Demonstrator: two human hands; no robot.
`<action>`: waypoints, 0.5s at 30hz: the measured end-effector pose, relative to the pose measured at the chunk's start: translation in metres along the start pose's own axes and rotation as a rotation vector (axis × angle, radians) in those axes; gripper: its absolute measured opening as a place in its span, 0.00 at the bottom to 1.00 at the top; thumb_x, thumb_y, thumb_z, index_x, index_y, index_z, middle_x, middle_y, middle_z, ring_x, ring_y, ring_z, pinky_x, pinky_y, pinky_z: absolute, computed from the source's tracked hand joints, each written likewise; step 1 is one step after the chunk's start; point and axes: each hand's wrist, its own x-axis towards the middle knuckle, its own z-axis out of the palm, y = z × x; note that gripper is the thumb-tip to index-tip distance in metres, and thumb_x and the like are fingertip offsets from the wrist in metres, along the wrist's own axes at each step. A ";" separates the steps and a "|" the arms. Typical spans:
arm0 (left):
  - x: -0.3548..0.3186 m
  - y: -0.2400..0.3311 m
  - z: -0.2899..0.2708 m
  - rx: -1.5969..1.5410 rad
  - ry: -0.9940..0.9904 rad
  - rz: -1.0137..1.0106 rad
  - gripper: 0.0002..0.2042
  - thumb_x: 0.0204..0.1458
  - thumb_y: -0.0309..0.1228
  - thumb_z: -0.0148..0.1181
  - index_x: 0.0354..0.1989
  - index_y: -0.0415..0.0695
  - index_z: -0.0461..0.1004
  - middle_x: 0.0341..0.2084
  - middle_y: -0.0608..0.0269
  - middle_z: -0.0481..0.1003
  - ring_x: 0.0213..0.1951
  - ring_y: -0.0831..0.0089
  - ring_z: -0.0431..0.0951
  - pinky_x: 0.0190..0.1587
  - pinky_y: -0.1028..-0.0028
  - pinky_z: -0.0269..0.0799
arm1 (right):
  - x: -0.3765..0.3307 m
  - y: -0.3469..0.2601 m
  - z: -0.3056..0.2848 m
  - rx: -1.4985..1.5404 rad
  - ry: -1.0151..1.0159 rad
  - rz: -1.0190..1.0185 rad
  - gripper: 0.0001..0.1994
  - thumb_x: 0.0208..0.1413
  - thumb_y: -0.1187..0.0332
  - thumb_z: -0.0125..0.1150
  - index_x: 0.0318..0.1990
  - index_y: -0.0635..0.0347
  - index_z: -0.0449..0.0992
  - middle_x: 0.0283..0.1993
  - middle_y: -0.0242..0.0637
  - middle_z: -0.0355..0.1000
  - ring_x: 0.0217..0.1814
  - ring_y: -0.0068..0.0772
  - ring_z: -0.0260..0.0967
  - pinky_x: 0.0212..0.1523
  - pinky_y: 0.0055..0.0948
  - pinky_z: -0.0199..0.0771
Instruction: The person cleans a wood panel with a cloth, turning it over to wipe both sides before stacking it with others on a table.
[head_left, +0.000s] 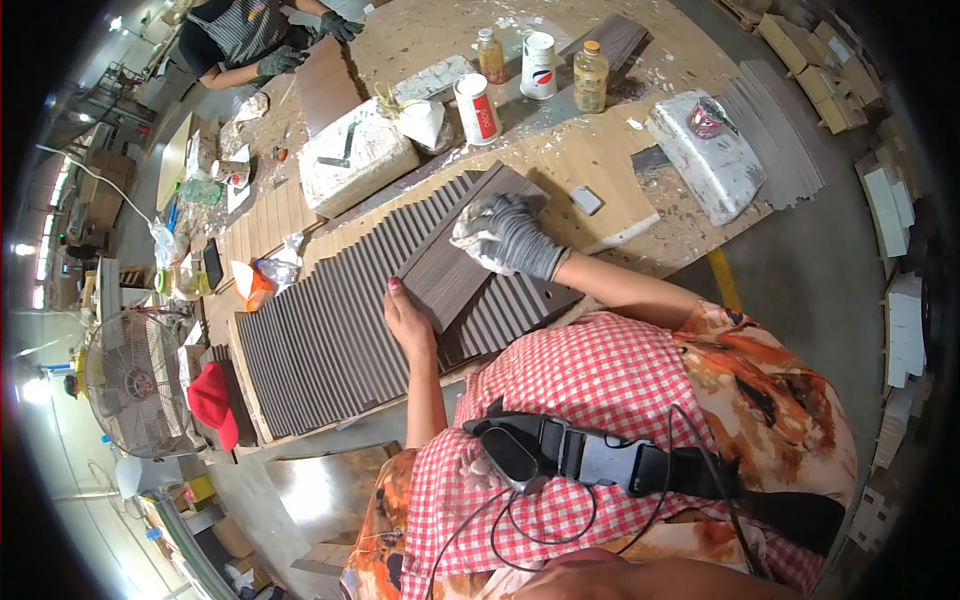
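A dark brown wood-grain board (447, 274) lies tilted across a long row of overlapping dark planks (325, 335). My left hand (408, 322), bare, grips the board's near left edge, its thumb along that edge and the other fingers hidden beneath. On the board's upper face, my right hand (522, 238) wears a grey striped glove and presses down a crumpled white cloth (472, 240). The cloth sticks out past the gloved fingers on the left and below.
Across the worktable stand a plastic-wrapped block (357, 168), white cans (477, 110) and bottles (590, 78). Another wrapped block (706, 158) carries a small tin (706, 118). A co-worker's gloved hands (280, 62) are at the far left. A fan (138, 382) stands left.
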 end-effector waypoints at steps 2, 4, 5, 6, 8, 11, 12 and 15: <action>-0.003 -0.003 -0.010 -0.025 0.033 -0.015 0.23 0.64 0.46 0.41 0.37 0.33 0.70 0.30 0.63 0.71 0.33 0.77 0.66 0.39 0.76 0.63 | 0.001 -0.052 0.014 -0.079 -0.064 -0.362 0.11 0.49 0.62 0.62 0.38 0.56 0.77 0.46 0.39 0.72 0.48 0.34 0.70 0.51 0.37 0.70; -0.001 -0.013 -0.013 -0.058 0.035 -0.047 0.21 0.64 0.44 0.42 0.37 0.35 0.71 0.29 0.65 0.71 0.33 0.79 0.66 0.38 0.77 0.64 | -0.004 -0.063 0.056 0.030 -0.447 -0.017 0.29 0.45 0.47 0.59 0.45 0.64 0.73 0.49 0.46 0.70 0.50 0.42 0.69 0.53 0.41 0.69; 0.000 -0.022 -0.021 -0.035 0.049 -0.069 0.21 0.64 0.43 0.42 0.38 0.35 0.71 0.30 0.65 0.71 0.34 0.79 0.67 0.39 0.78 0.64 | -0.001 -0.100 0.057 -0.671 -0.624 -0.195 0.36 0.42 0.41 0.59 0.47 0.68 0.70 0.50 0.49 0.69 0.51 0.45 0.69 0.53 0.43 0.69; -0.001 -0.011 -0.009 -0.060 0.037 0.018 0.19 0.65 0.42 0.42 0.38 0.36 0.71 0.30 0.66 0.71 0.33 0.80 0.67 0.38 0.78 0.64 | -0.006 -0.079 0.049 -0.684 -0.604 -0.181 0.36 0.42 0.41 0.59 0.47 0.68 0.70 0.50 0.49 0.69 0.51 0.45 0.69 0.53 0.43 0.69; -0.007 0.006 -0.003 -0.067 0.024 0.016 0.19 0.65 0.42 0.42 0.38 0.36 0.71 0.30 0.66 0.71 0.33 0.80 0.67 0.38 0.78 0.65 | -0.021 -0.030 0.028 -0.270 -0.144 -0.274 0.15 0.47 0.64 0.61 0.45 0.51 0.76 0.56 0.37 0.65 0.60 0.36 0.60 0.62 0.39 0.59; -0.005 -0.020 -0.017 -0.117 0.076 0.057 0.20 0.62 0.44 0.49 0.40 0.36 0.73 0.34 0.63 0.75 0.35 0.78 0.71 0.42 0.77 0.65 | 0.010 -0.025 -0.054 -0.404 0.124 -0.320 0.13 0.57 0.61 0.50 0.38 0.62 0.73 0.32 0.34 0.73 0.34 0.29 0.71 0.35 0.27 0.75; -0.003 -0.014 -0.008 -0.187 0.038 0.029 0.20 0.61 0.44 0.49 0.42 0.34 0.72 0.34 0.63 0.74 0.36 0.78 0.71 0.44 0.77 0.65 | 0.013 -0.004 -0.084 -0.391 0.123 -0.327 0.13 0.57 0.61 0.50 0.38 0.62 0.73 0.32 0.34 0.73 0.34 0.29 0.71 0.35 0.27 0.75; -0.010 0.017 0.011 -0.118 0.020 0.011 0.21 0.61 0.43 0.50 0.46 0.33 0.71 0.37 0.63 0.74 0.38 0.77 0.70 0.49 0.78 0.63 | 0.008 0.045 -0.140 0.363 0.609 0.528 0.10 0.55 0.76 0.54 0.45 0.58 0.73 0.37 0.40 0.75 0.32 0.24 0.73 0.33 0.19 0.79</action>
